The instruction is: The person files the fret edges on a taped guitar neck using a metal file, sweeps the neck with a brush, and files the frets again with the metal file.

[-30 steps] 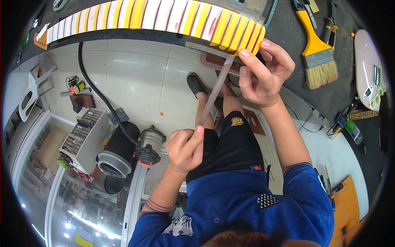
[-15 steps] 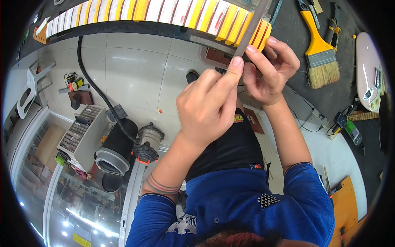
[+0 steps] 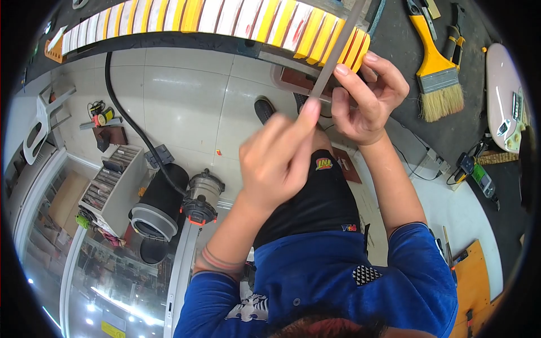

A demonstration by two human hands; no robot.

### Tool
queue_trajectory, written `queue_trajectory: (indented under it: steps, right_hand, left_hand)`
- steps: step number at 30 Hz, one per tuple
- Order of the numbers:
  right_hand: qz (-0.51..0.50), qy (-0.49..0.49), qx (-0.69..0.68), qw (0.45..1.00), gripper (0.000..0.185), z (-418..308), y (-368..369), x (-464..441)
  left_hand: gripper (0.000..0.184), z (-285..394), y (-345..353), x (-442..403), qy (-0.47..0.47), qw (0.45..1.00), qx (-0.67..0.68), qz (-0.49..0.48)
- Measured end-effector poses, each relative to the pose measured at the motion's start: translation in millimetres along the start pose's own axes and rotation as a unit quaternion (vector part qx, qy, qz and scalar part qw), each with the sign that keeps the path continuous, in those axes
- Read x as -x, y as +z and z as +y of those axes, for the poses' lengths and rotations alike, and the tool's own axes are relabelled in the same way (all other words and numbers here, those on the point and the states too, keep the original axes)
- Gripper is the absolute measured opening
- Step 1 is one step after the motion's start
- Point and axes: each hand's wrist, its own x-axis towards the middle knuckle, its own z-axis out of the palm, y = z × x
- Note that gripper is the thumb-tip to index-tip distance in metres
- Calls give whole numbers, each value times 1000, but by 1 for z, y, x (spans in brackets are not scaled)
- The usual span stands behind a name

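Observation:
A guitar neck [image 3: 217,16] stretches across the top, its fretboard covered in white and yellow tape strips with thin fret lines between. My left hand [image 3: 276,160], smeared by motion, pinches the near end of a long grey file [image 3: 332,59] between thumb and fingers. The file lies across the yellow-taped right end of the neck. My right hand [image 3: 369,101] is at that same end, with curved, parted fingers. Its fingertips touch the neck's edge close beside the file, while the thumb hangs below, apart from the neck.
On the dark bench at right lie a yellow-handled brush [image 3: 437,73], pliers-like tools [image 3: 455,39] and a pale guitar body [image 3: 503,96]. Below are a black hose [image 3: 121,107], a vacuum canister [image 3: 203,194], a white chair [image 3: 42,121] and a box of flat items [image 3: 110,186].
My left hand has drawn the file toward my body, down and slightly left. The right hand stays at the neck's end, barely shifted. My foot shows more on the floor.

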Motion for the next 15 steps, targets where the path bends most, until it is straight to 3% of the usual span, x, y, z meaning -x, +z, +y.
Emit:
queue_trajectory:
  steps: [5, 8, 15]
  right_hand:
    - [-6, -1, 5, 1000, 60, -1, -2, 0]
    - [-40, -24, 23, 999, 49, 1, -6, 0]
    - [-35, -20, 8, 999, 50, 1, -5, 1]
  left_hand:
    - [55, 4, -34, 96, -16, 1000, -21, -16]
    - [57, 6, -37, 99, -8, 999, -40, -26]
    - [56, 1, -31, 91, 7, 996, -84, -8]
